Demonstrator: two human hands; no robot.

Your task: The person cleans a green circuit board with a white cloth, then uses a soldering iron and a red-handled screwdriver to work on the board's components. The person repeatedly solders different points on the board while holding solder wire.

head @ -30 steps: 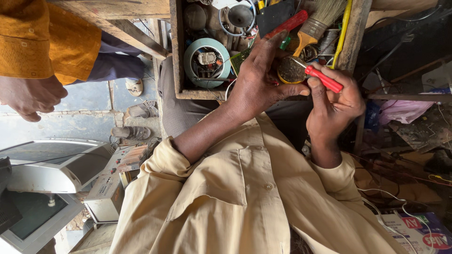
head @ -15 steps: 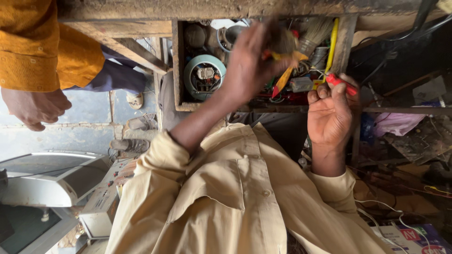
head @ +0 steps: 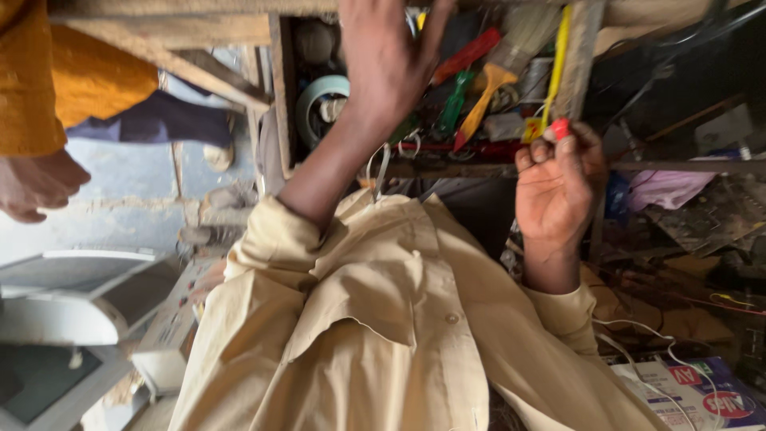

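Left hand [head: 391, 60] reaching into wooden drawer [head: 279, 96], tools crowding it on every side: round grey motor part [head: 319, 108] sitting beside wrist, green-handled tool [head: 453, 104] and orange-handled brush [head: 483, 100] lying beside palm. Right hand [head: 554, 187] hovering at drawer front edge, yellow strip [head: 557, 64] and red handle [head: 471, 52] lying beyond fingertips. Free gap showing between both hands, over beige shirt [head: 383, 319].

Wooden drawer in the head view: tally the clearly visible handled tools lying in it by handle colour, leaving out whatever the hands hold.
Red-handled tool: 1
Green-handled tool: 1
Orange-handled tool: 1
Yellow-handled tool: 1
Total: 4

Others may lie hidden under the left hand reaching into the drawer; the right hand pinches a small red-handled tool outside it.
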